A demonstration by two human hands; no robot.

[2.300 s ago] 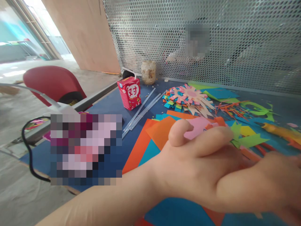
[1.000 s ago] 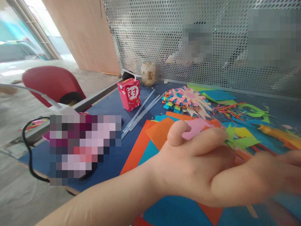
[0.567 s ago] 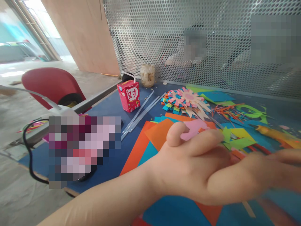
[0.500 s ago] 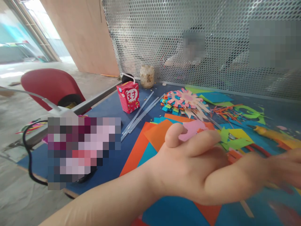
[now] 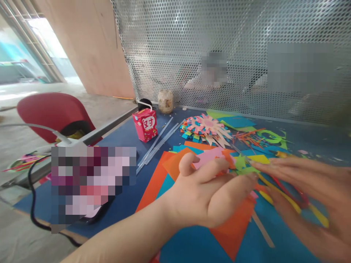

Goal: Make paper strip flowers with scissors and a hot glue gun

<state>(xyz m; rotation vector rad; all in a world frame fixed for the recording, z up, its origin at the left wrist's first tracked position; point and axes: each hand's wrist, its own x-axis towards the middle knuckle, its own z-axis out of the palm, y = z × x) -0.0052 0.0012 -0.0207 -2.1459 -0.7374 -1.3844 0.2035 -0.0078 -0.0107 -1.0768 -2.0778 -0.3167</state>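
Note:
My left hand (image 5: 203, 197) is low over the paper sheets, fingers curled and thumb pointing right. Its inner fingertips are hidden, so I cannot make out what, if anything, it pinches. Orange paper (image 5: 236, 233) and blue paper (image 5: 189, 243) lie beneath it. My right hand (image 5: 309, 193) is blurred at the right, its fingers stretched out and apart. Between and below those fingers lie scissors (image 5: 283, 193) with red and yellow handles, partly covered. Green paper scraps (image 5: 242, 166) are by the fingertips. A pale paper strip (image 5: 261, 228) lies between the hands.
Layered paper flowers (image 5: 204, 128) lie farther back, near orange shreds (image 5: 246, 136). A red drink carton (image 5: 145, 126), clear plastic sticks (image 5: 161, 142) and a jar (image 5: 165, 102) stand or lie left of them. A perforated metal screen (image 5: 170, 44) closes the back, with people behind it.
My right hand comes farther into view from the right, apart from my left hand, over the scissors. My left hand shifts left in the picture. The view tilts up and turns slightly right.

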